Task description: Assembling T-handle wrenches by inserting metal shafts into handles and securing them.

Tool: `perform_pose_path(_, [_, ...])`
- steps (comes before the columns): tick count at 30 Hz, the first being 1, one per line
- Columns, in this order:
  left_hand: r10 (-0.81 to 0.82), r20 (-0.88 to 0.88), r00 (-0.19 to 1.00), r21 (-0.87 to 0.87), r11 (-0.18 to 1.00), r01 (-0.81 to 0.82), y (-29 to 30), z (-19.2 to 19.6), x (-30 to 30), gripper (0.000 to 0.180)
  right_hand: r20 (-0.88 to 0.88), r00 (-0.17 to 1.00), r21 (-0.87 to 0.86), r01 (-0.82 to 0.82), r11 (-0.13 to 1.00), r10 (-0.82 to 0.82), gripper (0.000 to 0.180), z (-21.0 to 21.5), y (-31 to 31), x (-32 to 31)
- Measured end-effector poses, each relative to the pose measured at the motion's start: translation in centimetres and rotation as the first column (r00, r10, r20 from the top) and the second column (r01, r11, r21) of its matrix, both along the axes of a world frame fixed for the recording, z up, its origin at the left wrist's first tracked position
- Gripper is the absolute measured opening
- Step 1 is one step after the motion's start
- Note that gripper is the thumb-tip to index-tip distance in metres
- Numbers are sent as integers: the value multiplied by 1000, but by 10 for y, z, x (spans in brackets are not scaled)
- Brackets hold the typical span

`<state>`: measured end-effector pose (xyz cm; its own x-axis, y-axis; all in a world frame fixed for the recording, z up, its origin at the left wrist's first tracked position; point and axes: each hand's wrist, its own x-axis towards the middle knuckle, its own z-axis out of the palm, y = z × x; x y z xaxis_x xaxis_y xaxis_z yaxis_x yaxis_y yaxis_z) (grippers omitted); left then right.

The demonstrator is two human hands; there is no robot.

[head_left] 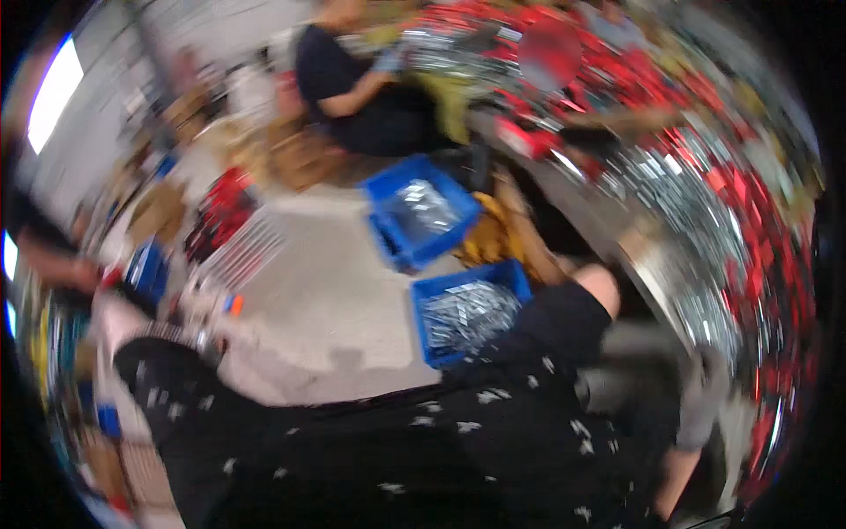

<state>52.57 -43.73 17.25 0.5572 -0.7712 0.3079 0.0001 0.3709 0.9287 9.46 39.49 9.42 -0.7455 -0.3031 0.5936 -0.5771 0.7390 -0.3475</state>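
Note:
My right hand (702, 401), in a grey glove, is at the right beside the edge of a bench (656, 286). It is smeared by motion, so its fingers and anything in them cannot be made out. Nearest to it is a long heap of shiny metal pieces (701, 309) mixed with red pieces (749, 264). My left hand does not show. By my right knee stands a blue bin (423, 322) filled with small silvery metal parts (471, 313). Beyond it, another blue bin (383, 234) holds fewer bright pieces.
A co-worker in dark clothes (330, 79) sits at the far side by the heap. Another person's hand (84, 275) reaches in from the left. A white slatted crate (242, 251), red items (225, 207) and cardboard boxes (304, 159) stand on the pale floor (330, 264).

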Motion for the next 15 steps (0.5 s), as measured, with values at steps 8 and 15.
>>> perform_pose_path(8, [-534, 381, 754, -104, 786, 609, 42, -47, -142, 29, 114, 985, -121, -116, 986, 130, 14, -5, -20, 18])
perform_pose_path(15, [-838, 485, 251, -3, 285, 958, 301, -97, -414, 26, -9, 960, 42, -280, 959, 281, 18, -37, -15, 30])
